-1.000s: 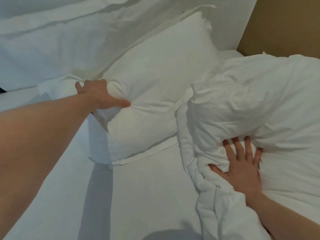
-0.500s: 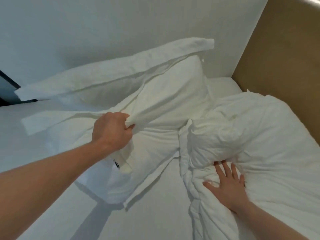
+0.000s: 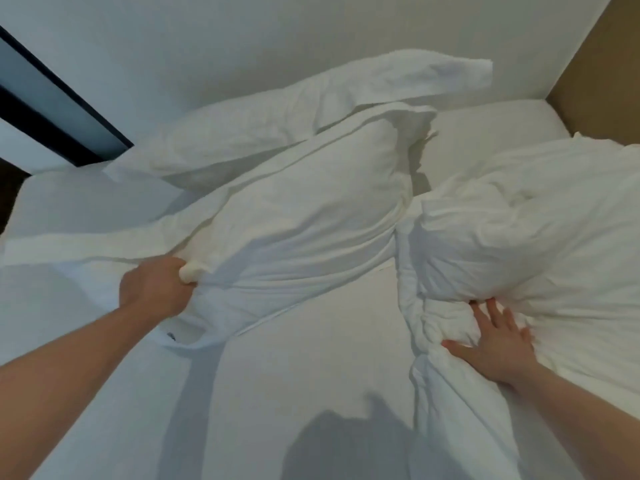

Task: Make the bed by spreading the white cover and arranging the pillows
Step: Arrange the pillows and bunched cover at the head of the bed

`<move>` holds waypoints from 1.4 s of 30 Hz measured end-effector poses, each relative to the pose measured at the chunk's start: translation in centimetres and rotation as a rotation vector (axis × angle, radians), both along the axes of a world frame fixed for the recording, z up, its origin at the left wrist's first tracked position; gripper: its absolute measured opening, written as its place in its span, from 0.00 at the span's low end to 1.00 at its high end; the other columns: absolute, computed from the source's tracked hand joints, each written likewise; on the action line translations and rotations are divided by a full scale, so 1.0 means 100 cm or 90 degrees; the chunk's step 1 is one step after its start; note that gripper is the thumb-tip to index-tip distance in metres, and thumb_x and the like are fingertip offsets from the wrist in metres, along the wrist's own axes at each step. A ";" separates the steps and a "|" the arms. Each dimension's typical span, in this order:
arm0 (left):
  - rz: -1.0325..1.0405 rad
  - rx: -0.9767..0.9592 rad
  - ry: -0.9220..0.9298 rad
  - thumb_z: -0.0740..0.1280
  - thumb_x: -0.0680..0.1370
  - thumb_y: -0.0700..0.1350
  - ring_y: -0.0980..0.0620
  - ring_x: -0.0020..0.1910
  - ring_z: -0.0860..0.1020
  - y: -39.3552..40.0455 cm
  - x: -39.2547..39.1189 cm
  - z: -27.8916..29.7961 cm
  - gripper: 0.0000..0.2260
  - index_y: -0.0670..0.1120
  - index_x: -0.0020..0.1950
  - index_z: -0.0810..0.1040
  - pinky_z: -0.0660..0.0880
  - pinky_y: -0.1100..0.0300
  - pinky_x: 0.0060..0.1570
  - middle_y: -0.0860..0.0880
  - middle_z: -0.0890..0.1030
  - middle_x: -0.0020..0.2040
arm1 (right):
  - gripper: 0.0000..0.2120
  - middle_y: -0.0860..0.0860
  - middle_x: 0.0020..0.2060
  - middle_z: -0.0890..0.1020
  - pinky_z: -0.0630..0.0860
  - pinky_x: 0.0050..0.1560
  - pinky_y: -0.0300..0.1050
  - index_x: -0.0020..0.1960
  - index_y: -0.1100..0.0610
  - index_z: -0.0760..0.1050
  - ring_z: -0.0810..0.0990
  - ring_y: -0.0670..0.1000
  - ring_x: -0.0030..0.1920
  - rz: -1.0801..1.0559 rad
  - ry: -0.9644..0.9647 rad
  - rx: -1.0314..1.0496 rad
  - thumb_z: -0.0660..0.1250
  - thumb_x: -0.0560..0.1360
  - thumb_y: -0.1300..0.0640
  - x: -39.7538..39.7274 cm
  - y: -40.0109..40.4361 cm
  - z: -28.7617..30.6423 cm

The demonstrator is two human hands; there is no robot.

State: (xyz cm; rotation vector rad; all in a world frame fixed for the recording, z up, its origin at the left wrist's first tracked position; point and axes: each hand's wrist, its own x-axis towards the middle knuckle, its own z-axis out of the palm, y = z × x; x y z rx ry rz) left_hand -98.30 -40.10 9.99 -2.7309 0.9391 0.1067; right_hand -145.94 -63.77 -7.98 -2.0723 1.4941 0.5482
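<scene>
At the far left a dark window frame [image 3: 59, 123] is cut off by the picture's edge, and a darker patch below it is too small to make out. The left forearm enters from the near left corner, its elbow out of view, and the left hand [image 3: 152, 289] has its fingers curled tight round a bunch of fabric at the near left corner of the front pillow [image 3: 311, 209]; the fingertips are buried in the cloth, so only the knuckles and the back of the hand show. That pillow lies slanted across the white sheet [image 3: 311, 358], its loose case trailing near the hand, where a small dark mark (perhaps a label, too small to read) shows on the cloth. Behind it, against the pale wall [image 3: 242, 39], a second pillow [image 3: 249, 129] is half hidden by the front one, its flat case edge sticking out to the right. A dark shadow falls on the sheet at the near edge. To the right the white cover [image 3: 536, 220] lies crumpled in a heap, running off the right and near edges, so its full extent cannot be told. The right hand [image 3: 495, 348] rests flat on the heap's near left part with fingers straight and spread, gripping nothing; the fingertips slip partly under a fold. At the far right corner a brown panel [image 3: 602, 74] is cut off by the frame.
</scene>
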 end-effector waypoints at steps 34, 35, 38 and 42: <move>-0.187 -0.065 0.318 0.59 0.63 0.32 0.50 0.31 0.65 0.145 -0.058 0.127 0.11 0.47 0.31 0.62 0.59 0.57 0.30 0.51 0.66 0.28 | 0.67 0.54 0.82 0.42 0.55 0.78 0.63 0.82 0.47 0.35 0.48 0.64 0.81 0.284 -0.192 -0.246 0.82 0.62 0.42 0.213 0.133 0.232; -0.193 -0.077 0.323 0.59 0.62 0.32 0.51 0.29 0.62 0.154 -0.057 0.133 0.12 0.47 0.31 0.60 0.58 0.57 0.30 0.51 0.64 0.28 | 0.69 0.53 0.82 0.41 0.56 0.77 0.66 0.81 0.46 0.33 0.46 0.64 0.81 0.331 -0.156 -0.234 0.82 0.62 0.41 0.221 0.142 0.233; -0.218 -0.134 0.337 0.58 0.59 0.33 0.51 0.29 0.57 0.175 -0.055 0.153 0.12 0.47 0.31 0.57 0.55 0.56 0.31 0.50 0.59 0.27 | 0.68 0.47 0.82 0.40 0.60 0.74 0.70 0.80 0.43 0.31 0.44 0.63 0.81 0.377 -0.106 -0.154 0.82 0.63 0.41 0.241 0.182 0.228; -0.263 -0.212 0.321 0.58 0.57 0.34 0.49 0.31 0.55 0.185 -0.053 0.173 0.15 0.48 0.33 0.53 0.53 0.55 0.32 0.50 0.56 0.28 | 0.48 0.48 0.77 0.61 0.73 0.65 0.62 0.78 0.47 0.57 0.57 0.63 0.77 0.359 -0.169 -0.139 0.80 0.67 0.48 0.265 0.219 0.227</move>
